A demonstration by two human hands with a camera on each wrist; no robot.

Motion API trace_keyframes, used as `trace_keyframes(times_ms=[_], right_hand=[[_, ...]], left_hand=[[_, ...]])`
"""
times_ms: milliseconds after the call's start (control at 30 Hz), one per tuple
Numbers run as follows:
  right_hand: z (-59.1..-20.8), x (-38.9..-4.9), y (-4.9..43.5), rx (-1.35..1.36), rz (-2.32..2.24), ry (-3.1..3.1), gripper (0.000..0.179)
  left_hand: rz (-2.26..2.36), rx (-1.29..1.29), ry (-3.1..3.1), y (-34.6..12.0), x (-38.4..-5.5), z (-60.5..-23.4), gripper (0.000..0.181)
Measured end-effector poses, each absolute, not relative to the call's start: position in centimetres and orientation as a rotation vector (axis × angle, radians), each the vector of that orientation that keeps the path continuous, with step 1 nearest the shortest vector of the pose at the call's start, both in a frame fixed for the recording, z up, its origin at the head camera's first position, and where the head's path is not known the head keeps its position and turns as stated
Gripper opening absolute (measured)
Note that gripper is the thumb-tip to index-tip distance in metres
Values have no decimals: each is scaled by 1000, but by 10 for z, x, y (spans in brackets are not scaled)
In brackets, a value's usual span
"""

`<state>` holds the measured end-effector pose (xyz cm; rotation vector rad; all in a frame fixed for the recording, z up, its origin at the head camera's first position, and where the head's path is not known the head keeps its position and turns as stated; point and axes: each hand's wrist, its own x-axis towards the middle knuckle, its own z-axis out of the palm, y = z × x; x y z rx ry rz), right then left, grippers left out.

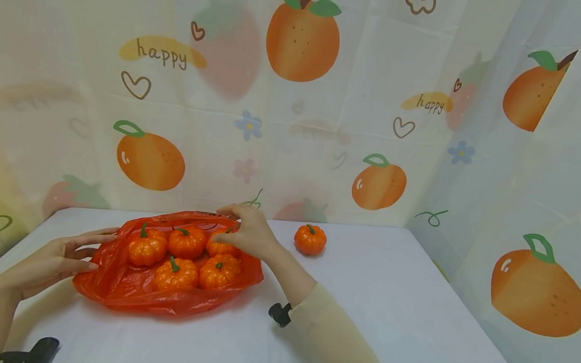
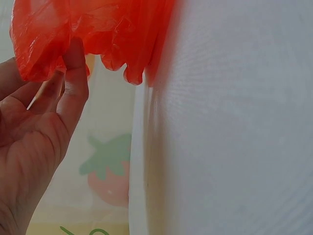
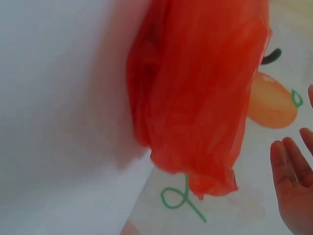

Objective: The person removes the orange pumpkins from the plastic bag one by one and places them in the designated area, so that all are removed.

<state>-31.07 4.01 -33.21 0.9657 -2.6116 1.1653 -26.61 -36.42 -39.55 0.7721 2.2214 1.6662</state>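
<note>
A red plastic bag (image 1: 131, 296) lies on the table with its mouth spread wide. Inside sit several small orange pumpkins (image 1: 176, 275) with green stems. At the bag's left side, my left hand (image 1: 54, 262) pinches the plastic between thumb and fingers; the left wrist view shows the thumb (image 2: 74, 83) against the bag (image 2: 122, 34). My right hand (image 1: 250, 231) is over the bag's back right rim, its thumb overlapping the rear right pumpkin (image 1: 220, 248). In the right wrist view its fingers (image 3: 293, 156) are extended, beside the bag (image 3: 200, 93).
One more orange pumpkin (image 1: 310, 240) stands on the white table (image 1: 363, 295) to the right of the bag, near the back edge. A fruit-printed curtain (image 1: 323, 112) hangs behind the table and along its right side.
</note>
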Motion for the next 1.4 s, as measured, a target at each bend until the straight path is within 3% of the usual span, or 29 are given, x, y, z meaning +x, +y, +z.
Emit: trace_keyframes(times_ms=[1400], right_hand=[[-359, -286, -27, 1189, 902, -2867, 61]], left_hand=[[1639, 713, 2278, -362, -266, -395, 55]])
